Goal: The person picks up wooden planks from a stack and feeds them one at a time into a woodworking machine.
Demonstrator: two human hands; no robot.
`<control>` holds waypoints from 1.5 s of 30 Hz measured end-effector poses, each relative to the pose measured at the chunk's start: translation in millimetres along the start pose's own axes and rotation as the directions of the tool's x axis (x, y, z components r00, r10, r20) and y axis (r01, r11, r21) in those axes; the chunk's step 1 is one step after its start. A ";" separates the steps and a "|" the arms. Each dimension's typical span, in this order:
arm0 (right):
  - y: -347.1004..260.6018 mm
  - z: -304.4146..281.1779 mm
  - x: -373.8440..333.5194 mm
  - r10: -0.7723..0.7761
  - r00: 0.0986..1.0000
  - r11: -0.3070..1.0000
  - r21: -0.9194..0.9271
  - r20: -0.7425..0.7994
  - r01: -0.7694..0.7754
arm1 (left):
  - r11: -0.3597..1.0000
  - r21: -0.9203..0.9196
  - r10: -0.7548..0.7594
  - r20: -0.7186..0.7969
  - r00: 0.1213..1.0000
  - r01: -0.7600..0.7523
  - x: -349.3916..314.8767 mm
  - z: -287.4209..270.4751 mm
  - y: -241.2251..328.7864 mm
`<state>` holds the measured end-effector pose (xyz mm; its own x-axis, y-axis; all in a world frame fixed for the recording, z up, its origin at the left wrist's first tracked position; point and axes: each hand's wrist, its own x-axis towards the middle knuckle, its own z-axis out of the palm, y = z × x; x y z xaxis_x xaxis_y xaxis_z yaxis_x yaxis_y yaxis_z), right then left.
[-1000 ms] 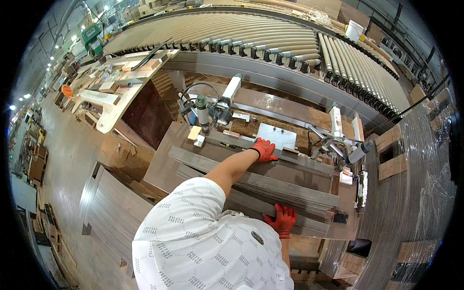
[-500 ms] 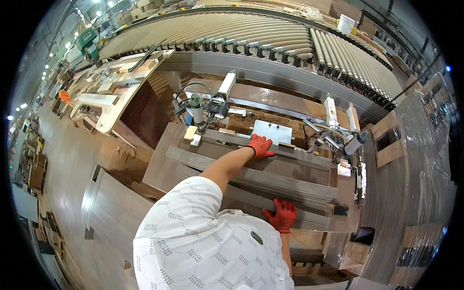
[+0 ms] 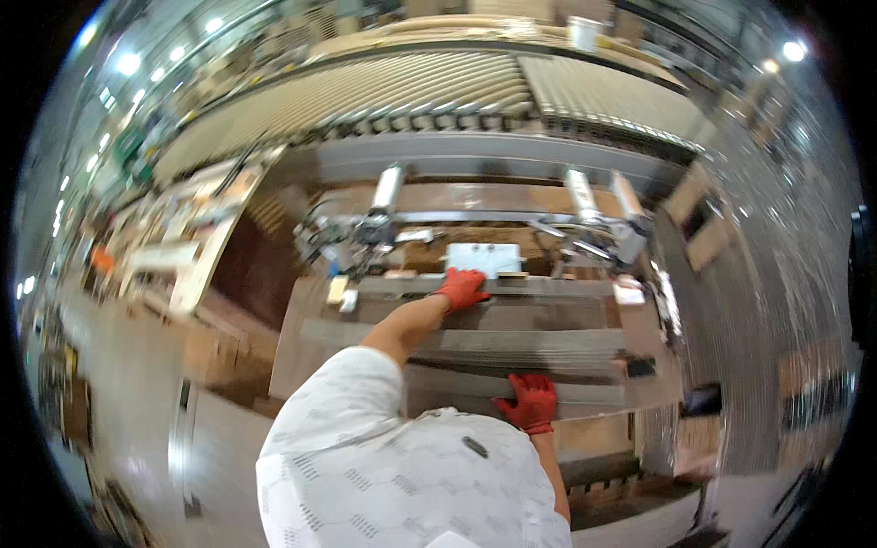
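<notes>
Head view: right hand (image 3: 532, 403) has its fingers spread on the near strips (image 3: 586, 395), thumb poking toward 9 o'clock. Left hand's (image 3: 464, 289) fingers are on the far strip (image 3: 553, 289); too blurry to tell if they're pinching. White plate (image 3: 484, 259) is just off it at 1. Middle strips (image 3: 539, 346) run between both hands, bare table (image 3: 548, 316) just past them at 12. Near edge is right under the right wrist at 6.
</notes>
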<state>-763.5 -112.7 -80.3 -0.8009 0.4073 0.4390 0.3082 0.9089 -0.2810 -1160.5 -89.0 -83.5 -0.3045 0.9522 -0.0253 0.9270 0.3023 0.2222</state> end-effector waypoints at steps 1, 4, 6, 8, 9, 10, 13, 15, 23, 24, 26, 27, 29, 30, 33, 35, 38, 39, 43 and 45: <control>-0.5 1.8 1.1 -0.006 1.000 1.000 0.022 -0.011 0.006 | 0.999 -0.005 0.037 -0.038 0.999 -0.037 -2.8 2.1 -10.8; 0.9 0.4 4.3 0.019 0.999 0.997 0.073 0.036 -0.021 | 0.992 -0.010 0.127 -0.138 0.982 -0.129 -4.7 7.3 -24.1; 2.4 5.2 0.6 0.035 0.999 0.998 0.046 0.041 -0.037 | 0.989 -0.046 0.129 -0.192 0.973 -0.140 -6.9 5.9 -27.3; 4.4 9.0 -1.5 0.022 0.998 0.999 0.046 0.058 -0.024 | 0.989 -0.041 0.135 -0.173 0.976 -0.144 -2.2 4.2 -28.3; 5.1 9.0 -3.5 0.036 0.997 0.998 0.039 0.066 -0.039 | 0.989 -0.034 0.131 -0.195 0.972 -0.141 -2.9 3.7 -24.7; 5.3 9.7 -4.2 0.047 0.996 0.998 0.036 0.074 -0.049 | 0.986 -0.040 0.155 -0.180 0.971 -0.164 -0.8 0.4 -22.6; 4.3 12.0 -4.5 0.028 0.997 0.999 0.024 0.077 -0.030 | 0.971 -0.111 0.197 -0.131 0.972 -0.212 -12.2 -8.4 -22.0; 4.9 13.8 -5.4 0.018 0.998 1.000 0.003 0.068 -0.019 | 0.939 -0.224 0.249 -0.084 0.965 -0.261 -23.8 -19.3 -13.4; 7.6 11.7 -7.8 0.017 0.996 1.000 -0.004 0.083 -0.016 | 0.944 -0.250 0.181 -0.152 0.972 -0.215 -110.8 -131.2 92.1; 6.7 9.1 -6.0 0.026 0.994 1.000 -0.001 0.108 -0.026 | 0.948 -0.235 0.180 -0.166 0.970 -0.216 -121.0 -136.5 91.9; 4.1 5.3 -4.1 0.044 0.987 0.999 0.008 0.153 -0.046 | 0.960 -0.194 0.176 -0.142 0.974 -0.202 -143.8 -144.8 93.0; 6.2 11.1 -7.6 0.038 0.990 0.999 0.030 0.135 -0.042 | 0.966 -0.171 0.176 -0.130 0.976 -0.197 -154.0 -145.0 91.1; 9.7 22.5 -12.1 0.021 0.995 0.996 0.079 0.100 -0.029 | 0.965 -0.132 0.208 -0.139 0.968 -0.226 -173.5 -130.4 79.0; 8.3 22.2 -11.3 0.018 0.994 0.998 0.065 0.108 -0.025 | 0.965 -0.092 0.231 -0.133 0.964 -0.244 -182.0 -122.8 73.4; 7.9 21.5 -8.6 0.014 0.993 0.999 0.035 0.116 -0.018 | 0.973 -0.092 0.208 -0.071 0.976 -0.214 -196.4 -107.8 61.6; 9.0 19.6 -7.4 0.010 0.994 0.999 0.038 0.108 -0.014 | 0.979 -0.068 0.192 -0.036 0.981 -0.194 -197.3 -107.4 58.8; 7.7 11.8 -6.8 -0.044 0.999 0.999 0.002 0.031 0.044 | 0.964 0.032 0.267 -0.124 0.956 -0.265 -194.2 -116.4 70.9; 6.4 6.4 -6.1 -0.061 0.998 0.998 -0.005 0.023 0.061 | 0.956 0.015 0.293 -0.143 0.945 -0.294 -193.0 -122.3 80.7; -9.1 -41.2 7.6 -0.169 0.980 0.985 -0.054 -0.101 0.164 | 0.912 -0.098 0.388 -0.110 0.915 -0.399 -201.9 -149.5 128.9; -15.3 -77.6 23.4 -0.215 0.963 0.973 -0.118 -0.161 0.198 | 0.892 -0.266 0.387 0.035 0.921 -0.365 -209.2 -162.8 147.0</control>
<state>-747.1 -110.1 0.5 -0.7549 0.2110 0.6209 0.2022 0.9756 -0.0857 -996.3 -250.9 113.1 0.0858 0.9959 0.0291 0.8798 -0.0895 0.4668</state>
